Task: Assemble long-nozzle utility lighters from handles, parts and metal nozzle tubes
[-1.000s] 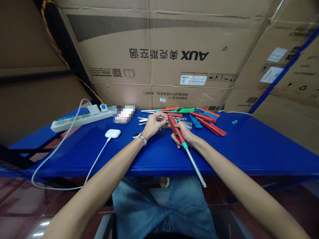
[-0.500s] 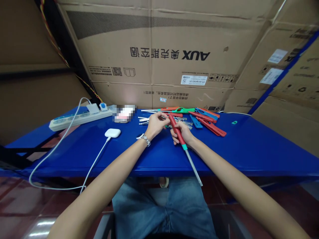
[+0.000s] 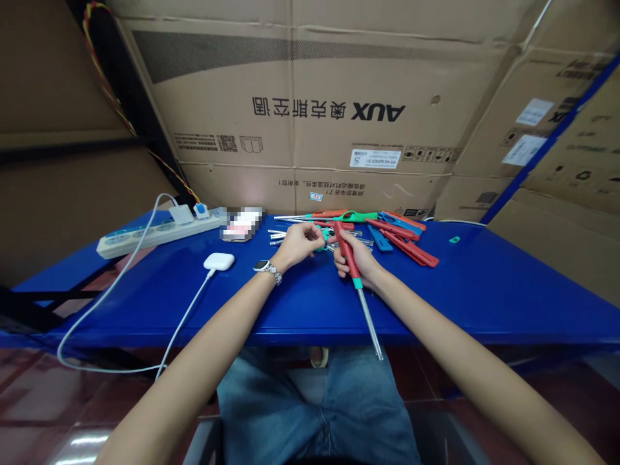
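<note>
My right hand (image 3: 357, 258) is closed around the red handle of a long-neck lighter (image 3: 349, 255). Its teal collar and metal tube slant down past the table's front edge. Just left of the handle, my left hand (image 3: 303, 245) has its thumb and fingers curled together in a pinch. Teal bits show at those fingertips, but I cannot make out whether one is held. Behind both hands lie loose metal tubes (image 3: 278, 235), partly covered by the hands. Red handle shells (image 3: 409, 248) and a blue handle shell (image 3: 380, 239) are piled to the right.
A green lighter (image 3: 356, 217) lies at the back, by the cardboard wall (image 3: 329, 71). On the left are a power strip (image 3: 140, 236), a white earbud case (image 3: 219, 261) on a cable and a blurred-out item (image 3: 242, 224). A small teal piece (image 3: 454, 239) sits at right on the blue table (image 3: 484, 290).
My left hand has drawn back slightly left from the lighter's handle end. The lighter has turned a little, its metal tip swinging left, still in my right hand.
</note>
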`<action>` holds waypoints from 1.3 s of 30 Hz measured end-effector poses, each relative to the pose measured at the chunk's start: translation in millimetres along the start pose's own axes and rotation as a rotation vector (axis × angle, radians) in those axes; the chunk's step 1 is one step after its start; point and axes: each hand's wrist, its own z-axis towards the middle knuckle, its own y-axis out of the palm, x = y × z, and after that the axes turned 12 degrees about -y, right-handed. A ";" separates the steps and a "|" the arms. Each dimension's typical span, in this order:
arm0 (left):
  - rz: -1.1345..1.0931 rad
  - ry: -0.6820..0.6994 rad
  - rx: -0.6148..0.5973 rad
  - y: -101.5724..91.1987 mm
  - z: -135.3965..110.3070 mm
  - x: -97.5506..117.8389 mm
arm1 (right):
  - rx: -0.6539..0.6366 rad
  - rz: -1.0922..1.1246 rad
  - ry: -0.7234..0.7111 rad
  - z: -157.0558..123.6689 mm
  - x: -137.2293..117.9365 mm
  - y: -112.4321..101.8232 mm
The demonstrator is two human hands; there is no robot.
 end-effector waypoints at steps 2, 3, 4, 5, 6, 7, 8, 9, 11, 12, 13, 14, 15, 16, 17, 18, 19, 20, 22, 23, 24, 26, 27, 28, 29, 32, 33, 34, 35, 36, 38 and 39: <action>0.175 0.051 -0.033 -11.0 -0.2 -0.4 | 0.018 0.018 0.002 0.1 -2.5 -1.7; 0.259 0.085 -0.031 -16.0 0.1 -0.6 | 0.027 0.024 -0.005 0.1 -3.7 -2.9; 0.330 0.116 -0.020 -20.3 0.8 -1.0 | 0.034 0.027 -0.015 0.2 -4.9 -4.3; 0.392 0.144 -0.003 -23.9 1.8 -1.6 | 0.043 0.029 -0.029 0.4 -6.0 -5.9; 0.443 0.164 0.016 -26.8 3.1 -2.5 | 0.054 0.029 -0.044 0.7 -7.0 -7.7; 0.485 0.174 0.031 -29.0 4.4 -3.7 | 0.069 0.028 -0.059 1.1 -7.8 -9.7; 0.521 0.175 0.039 -30.8 5.8 -5.0 | 0.087 0.027 -0.073 1.7 -8.4 -11.7; 0.551 0.168 0.040 -32.4 7.0 -6.5 | 0.107 0.027 -0.086 2.3 -8.8 -13.7; 0.588 0.145 0.021 -35.3 9.2 -9.3 | 0.142 0.030 -0.101 3.6 -9.0 -17.2; 0.598 0.133 0.003 -36.9 10.0 -10.5 | 0.154 0.034 -0.104 4.2 -8.7 -18.6; 0.602 0.124 -0.016 -38.4 10.6 -11.5 | 0.165 0.037 -0.105 4.9 -8.3 -19.7; 0.604 0.117 -0.032 -39.7 11.0 -12.1 | 0.179 0.040 -0.108 5.7 -7.8 -20.6; 0.606 0.113 -0.041 -40.6 11.2 -12.4 | 0.202 0.043 -0.113 6.6 -7.0 -21.4; 0.608 0.114 -0.046 -40.7 11.0 -12.2 | 0.241 0.044 -0.123 7.7 -6.2 -22.1; 0.606 0.119 -0.047 -39.7 10.3 -11.6 | 0.298 0.042 -0.140 9.0 -5.2 -22.9; 0.595 0.132 -0.048 -37.3 9.0 -10.4 | 0.368 0.036 -0.162 10.4 -4.3 -23.8; 0.575 0.152 -0.052 -33.2 7.1 -8.7 | 0.443 0.029 -0.186 12.0 -3.3 -24.8; 0.540 0.176 -0.064 -27.4 4.5 -6.6 | 0.513 0.023 -0.210 13.6 -2.4 -25.7; 0.430 0.219 -0.114 -11.4 -2.6 -1.4 | 0.604 0.020 -0.260 16.7 -1.0 -26.7; 0.345 0.221 -0.150 -2.1 -6.7 1.5 | 0.624 0.025 -0.284 17.9 -0.5 -26.6; 0.257 0.216 -0.201 7.3 -10.9 4.3 | 0.638 0.035 -0.304 18.9 -0.1 -26.0; 0.109 0.226 -0.268 23.3 -17.9 9.6 | 0.655 0.071 -0.319 20.2 0.2 -23.4; 0.045 0.235 -0.247 28.8 -20.1 11.9 | 0.653 0.098 -0.304 20.3 0.0 -21.9; -0.014 0.236 -0.198 32.1 -21.3 14.1 | 0.640 0.129 -0.277 20.3 -0.3 -20.6; -0.068 0.237 -0.131 33.1 -21.3 16.0 | 0.617 0.157 -0.241 20.0 -0.8 -19.8; -0.202 0.235 0.105 26.3 -15.9 20.0 | 0.578 0.174 -0.179 18.2 -3.8 -22.9; -0.234 0.238 0.168 22.4 -13.3 20.6 | 0.607 0.152 -0.198 17.4 -5.3 -25.6; -0.252 0.241 0.215 18.5 -10.8 20.8 | 0.649 0.113 -0.243 16.6 -7.1 -28.8; -0.257 0.244 0.247 15.3 -8.7 20.7 | 0.687 0.059 -0.309 15.7 -9.1 -32.1; -0.249 0.244 0.261 12.9 -7.2 20.3 | 0.703 -0.010 -0.383 14.8 -11.0 -34.8; -0.207 0.233 0.225 11.3 -5.9 18.9 | 0.585 -0.176 -0.508 12.5 -13.9 -37.0; -0.182 0.220 0.183 12.0 -5.9 18.2 | 0.471 -0.245 -0.520 11.1 -14.6 -35.8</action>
